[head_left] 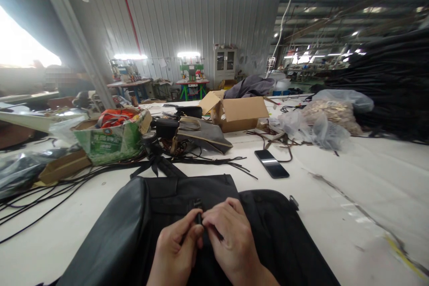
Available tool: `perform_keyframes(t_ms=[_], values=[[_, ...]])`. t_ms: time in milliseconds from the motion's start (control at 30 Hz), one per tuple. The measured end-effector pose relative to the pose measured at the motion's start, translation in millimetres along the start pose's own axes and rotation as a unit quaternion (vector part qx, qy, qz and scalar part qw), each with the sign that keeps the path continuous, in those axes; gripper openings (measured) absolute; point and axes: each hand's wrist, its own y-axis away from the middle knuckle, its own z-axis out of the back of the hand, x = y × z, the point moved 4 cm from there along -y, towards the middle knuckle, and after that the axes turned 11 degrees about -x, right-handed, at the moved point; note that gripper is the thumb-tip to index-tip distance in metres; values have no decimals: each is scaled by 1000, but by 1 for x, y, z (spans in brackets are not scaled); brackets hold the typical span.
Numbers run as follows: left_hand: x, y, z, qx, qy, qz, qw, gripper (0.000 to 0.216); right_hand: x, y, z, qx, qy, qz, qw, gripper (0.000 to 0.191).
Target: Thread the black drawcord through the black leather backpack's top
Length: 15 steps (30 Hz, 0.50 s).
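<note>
A black bag [134, 228] lies flat on the white table [351, 196] right in front of me. Both hands rest on its middle, fingertips meeting. My left hand [176, 252] pinches a small black buckle or clip [197, 212] on the bag's strap. My right hand [231, 237] is closed in a pinch against the same small black part, fingers curled. What exactly lies between the fingertips is partly hidden.
A black phone [271, 163] lies beyond the bag. Black straps and cords [67, 183] trail across the left. Farther back stand an open cardboard box [239, 111], a green-printed box [112, 138], grey bag pieces [201, 136] and clear plastic bags [321, 125].
</note>
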Motion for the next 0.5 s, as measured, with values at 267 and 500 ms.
perform_keyframes(t_ms=[267, 500], values=[[0, 1, 4, -28, -31, -39, 998, 43, -5, 5, -2, 14, -7, -23, 1000, 23], [1, 1, 7, -51, -28, -35, 998, 44, -6, 3, -2, 128, 1, -55, 990, 27]])
